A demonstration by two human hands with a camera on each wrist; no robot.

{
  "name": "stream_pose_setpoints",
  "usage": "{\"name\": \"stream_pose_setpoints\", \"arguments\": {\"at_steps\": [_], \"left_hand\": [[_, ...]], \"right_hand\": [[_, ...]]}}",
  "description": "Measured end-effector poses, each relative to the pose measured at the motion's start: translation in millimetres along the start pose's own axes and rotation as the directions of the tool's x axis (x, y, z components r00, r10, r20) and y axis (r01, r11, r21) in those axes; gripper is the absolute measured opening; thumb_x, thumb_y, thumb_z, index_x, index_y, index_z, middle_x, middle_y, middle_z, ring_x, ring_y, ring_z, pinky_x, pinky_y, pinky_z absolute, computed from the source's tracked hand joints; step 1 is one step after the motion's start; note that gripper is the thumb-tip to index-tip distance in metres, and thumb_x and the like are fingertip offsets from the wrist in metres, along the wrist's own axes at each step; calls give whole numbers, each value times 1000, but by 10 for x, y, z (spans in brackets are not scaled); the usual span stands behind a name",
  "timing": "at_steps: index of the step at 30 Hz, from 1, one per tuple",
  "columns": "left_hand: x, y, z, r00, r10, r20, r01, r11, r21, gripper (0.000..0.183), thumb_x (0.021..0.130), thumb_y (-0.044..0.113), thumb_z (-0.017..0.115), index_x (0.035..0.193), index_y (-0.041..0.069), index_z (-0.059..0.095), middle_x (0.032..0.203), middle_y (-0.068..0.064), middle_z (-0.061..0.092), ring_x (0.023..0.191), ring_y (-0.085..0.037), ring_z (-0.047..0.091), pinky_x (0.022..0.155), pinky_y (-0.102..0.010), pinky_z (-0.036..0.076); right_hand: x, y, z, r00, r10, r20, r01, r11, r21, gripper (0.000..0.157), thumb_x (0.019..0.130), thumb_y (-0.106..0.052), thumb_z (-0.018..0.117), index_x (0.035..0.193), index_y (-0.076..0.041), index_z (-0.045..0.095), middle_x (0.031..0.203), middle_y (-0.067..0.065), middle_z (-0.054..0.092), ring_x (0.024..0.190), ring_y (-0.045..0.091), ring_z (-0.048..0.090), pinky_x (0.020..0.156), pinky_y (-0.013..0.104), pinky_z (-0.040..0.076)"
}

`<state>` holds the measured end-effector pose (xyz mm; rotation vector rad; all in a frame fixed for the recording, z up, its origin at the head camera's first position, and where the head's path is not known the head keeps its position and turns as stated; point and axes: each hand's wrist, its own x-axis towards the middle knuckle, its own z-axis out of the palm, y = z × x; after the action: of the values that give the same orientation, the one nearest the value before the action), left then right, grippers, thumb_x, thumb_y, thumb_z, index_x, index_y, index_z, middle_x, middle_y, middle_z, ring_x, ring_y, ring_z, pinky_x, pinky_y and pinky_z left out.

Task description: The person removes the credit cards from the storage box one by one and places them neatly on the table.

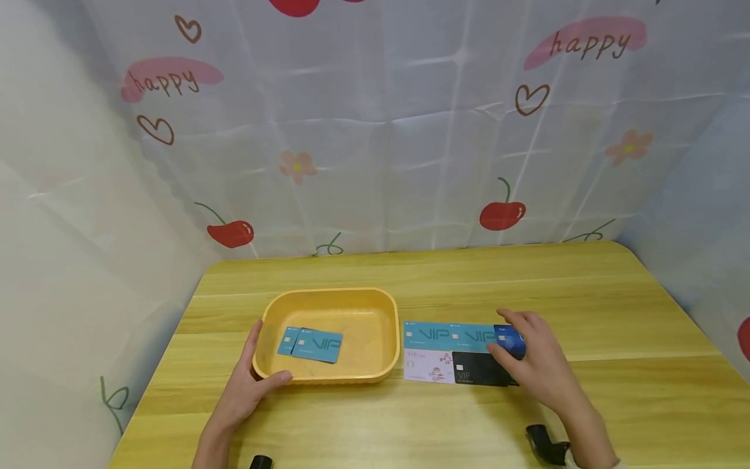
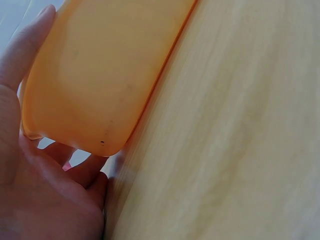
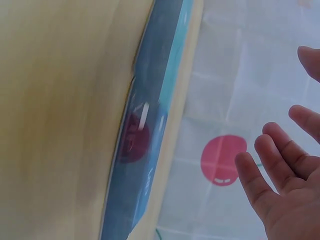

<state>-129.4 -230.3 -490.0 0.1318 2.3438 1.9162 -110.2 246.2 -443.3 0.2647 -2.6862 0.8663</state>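
Observation:
My left hand (image 1: 243, 387) grips the left end of a yellow plastic basin (image 1: 369, 339), the thumb at its front rim and the fingers along its side. Inside lie overlapping teal VIP cards (image 1: 319, 346). To the right of the basin, cards lie in two rows on the table. Two teal VIP cards (image 1: 428, 336) and a dark blue card (image 1: 508, 339) make up the back row. A pink VIP card (image 1: 428, 366) and a black VIP card (image 1: 479, 369) are in front. Over the right end of these rows hovers my right hand (image 1: 541, 365), fingers spread and holding nothing.
The wood-grain table (image 1: 363, 430) runs back to a white curtain (image 1: 375, 195) printed with cherries, hearts and flowers. White sheeting also hangs at the left and right. Black wrist gear (image 1: 546, 444) shows by the right forearm, with another black piece (image 1: 261, 462) near the left.

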Motion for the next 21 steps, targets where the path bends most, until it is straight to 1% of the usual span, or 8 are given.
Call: {"name": "stream_pose_setpoints", "arguments": {"at_steps": [6,9,15,21], "left_hand": [[2,-2,2,1000,3,1,-3,1000,-1,107,87,5,74,160,18,-3,162,-16,6,128,-36,40,91,-16,43],[2,-3,2,1000,3,-1,-3,1000,-1,107,87,6,74,160,18,-3,162,-16,7,127,-36,40,91,-17,43],[6,0,6,1000,2,1,-2,1000,-8,106,87,6,74,160,19,-2,161,-16,9,125,-36,43,90,-19,45],[-3,-10,-4,1000,0,-1,0,1000,-2,106,87,7,74,160,20,-1,161,-16,11,123,-36,45,90,-20,46]], "right_hand": [[61,-125,92,998,-57,4,57,998,41,54,85,-15,78,132,0,57,120,19,57,104,36,55,82,59,46],[99,-207,154,997,-73,18,71,995,67,52,86,-15,76,133,-1,57,121,17,57,105,34,56,82,56,48],[151,-327,278,995,-96,16,94,989,112,50,86,-14,77,132,-4,59,119,10,58,105,28,57,81,51,49],[177,-452,385,990,-141,22,137,981,141,49,85,-15,78,130,-6,61,117,7,59,104,27,57,81,49,50]]}}
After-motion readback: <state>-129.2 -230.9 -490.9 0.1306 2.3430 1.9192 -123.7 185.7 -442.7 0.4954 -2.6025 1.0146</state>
